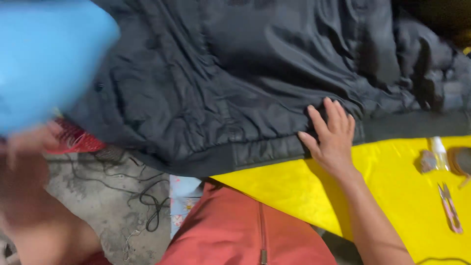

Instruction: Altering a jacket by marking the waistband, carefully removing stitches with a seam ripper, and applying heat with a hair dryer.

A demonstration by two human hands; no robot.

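On the yellow counter (392, 196), we are pressing our right hand (333, 140), fingers (332, 114) spread, flat on the dark grey nylon jacket's (235, 83) hem; our blurred left hand's (29, 142) grip we cannot tell.

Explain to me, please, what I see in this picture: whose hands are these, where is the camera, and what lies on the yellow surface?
There is no machine here. A person wears one camera on the head, and it looks down at that person's own two hands, so you see the scene from above.

The right hand lies flat, fingers spread, on the hem of a large dark jacket. The jacket is spread over a yellow table and hangs partly over its edge.

The left hand is close to the camera and blurred. It is beside a big light blue object; whether it holds it, I cannot tell.

On the yellow surface, at the right, lie small pink thread snips and a small clear bottle. Below, you see the person's red garment and black cables on the grey floor.
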